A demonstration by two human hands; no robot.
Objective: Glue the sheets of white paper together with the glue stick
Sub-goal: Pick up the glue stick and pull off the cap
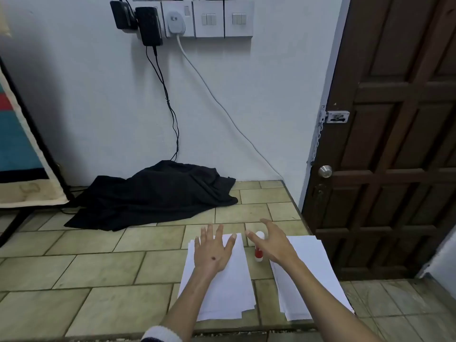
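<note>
Two stacks of white paper lie on the tiled surface. My left hand (213,250) rests flat with spread fingers on the left stack (222,290). The right stack (311,275) lies under my right forearm. Between the stacks stands a glue stick (259,253) with a red body and a white cap. My right hand (271,240) hovers over the glue stick with fingers spread and relaxed, and holds nothing.
A crumpled black cloth (153,196) lies at the back against the white wall. Cables (172,114) hang from wall sockets down to it. A dark wooden door (394,144) stands to the right. The tiled ledge ends at its front edge (222,332).
</note>
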